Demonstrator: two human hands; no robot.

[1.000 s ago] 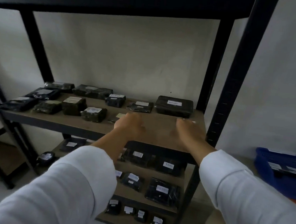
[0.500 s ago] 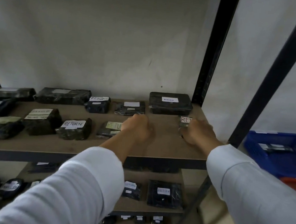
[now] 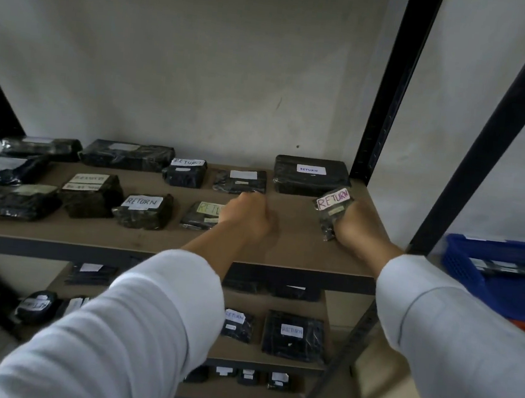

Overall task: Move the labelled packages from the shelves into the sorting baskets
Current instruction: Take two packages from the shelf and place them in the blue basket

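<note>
right hand (image 3: 353, 231): fingers now curl round the small RETURN package (image 3: 331, 211), tipped up off the shelf board (image 3: 298, 248) where it lay flat half a second ago
left hand (image 3: 248, 215): fingers curled, whether they hold anything I cannot tell; yellow-labelled package (image 3: 202, 215) just left of the knuckles
blue basket (image 3: 471, 269): well right of the gripping fingers, the likely next stop

You face packages (image 3: 142, 210) wrapped in glossy, crinkled black plastic film, each with a matt paper label (image 3: 311, 169). The shelf board (image 3: 288, 247) looks like matt, smooth wood laminate; its uprights (image 3: 393, 83) are matt black metal. Your sleeves (image 3: 130, 331) are soft pale cloth. The blue basket (image 3: 462, 262) is latticed plastic.
</note>
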